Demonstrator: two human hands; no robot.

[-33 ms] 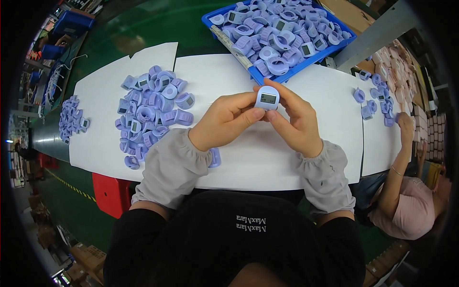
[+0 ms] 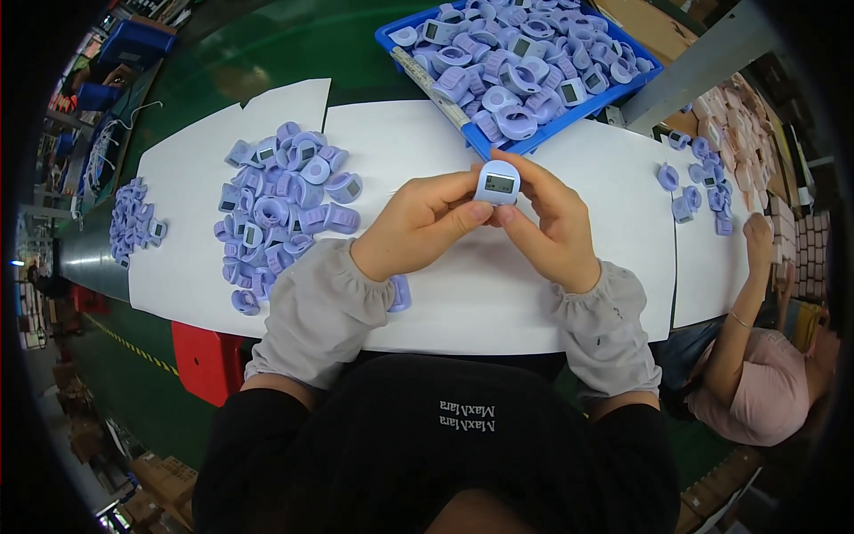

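Observation:
Between my two hands, over the white table sheet, is a lavender digital watch [image 2: 498, 183] with its small grey screen facing up. My left hand [image 2: 416, 227] grips its left side, thumb at the lower edge. From the other side my right hand [image 2: 556, 222] holds it with thumb and fingers; the band beneath is mostly hidden. A heap of similar lavender watches [image 2: 271, 210] lies left of my left hand. One more watch [image 2: 400, 294] sits beside my left cuff, partly covered by it.
A blue tray [image 2: 569, 116] full of watches stands beyond my hands, close to a grey post [image 2: 694, 62]. A smaller pile [image 2: 133, 222] lies far left. At the right, a co-worker's hand [image 2: 759, 240] is near scattered watches [image 2: 707, 178]. A red stool [image 2: 206, 360] stands below the table edge.
The co-worker's hand at the right has drawn back slightly from the scattered watches. My hands and the watch look almost unmoved.

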